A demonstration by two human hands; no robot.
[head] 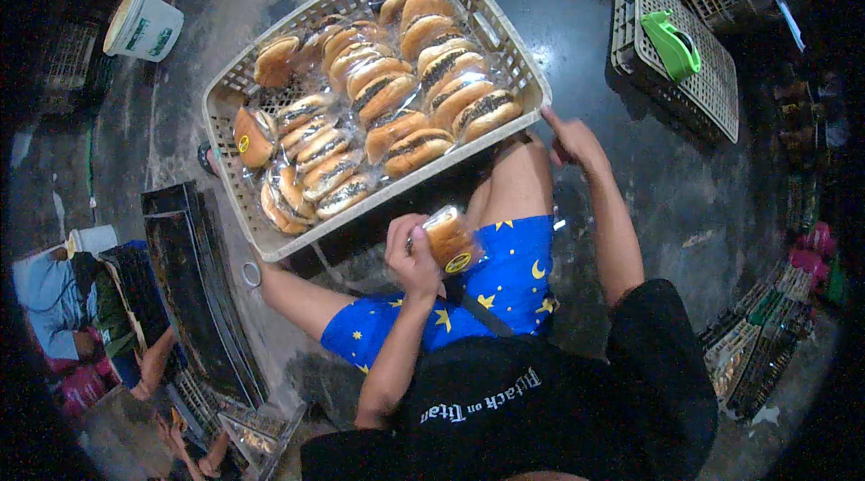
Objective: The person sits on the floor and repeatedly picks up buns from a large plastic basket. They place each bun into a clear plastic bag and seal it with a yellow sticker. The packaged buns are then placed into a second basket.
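My left hand (410,258) grips a bun in clear plastic wrap (449,242) with a round yellow sticker, above my lap. My right hand (574,143) is at the near right corner of a pale plastic crate (378,207). Its index finger stretches out to the rim and the other fingers curl in; nothing shows in it. Rows of wrapped buns (382,97) with a dark filling or topping lie in the crate. One bun at the crate's left side (254,138) also shows a yellow sticker.
A green tape dispenser (672,48) rests on an upturned crate (716,86) at right. A white bucket (144,25) stands at far left. Dark trays (203,292) lie left of me, with a tape roll (251,274) nearby. Other people's arms (155,363) show at lower left.
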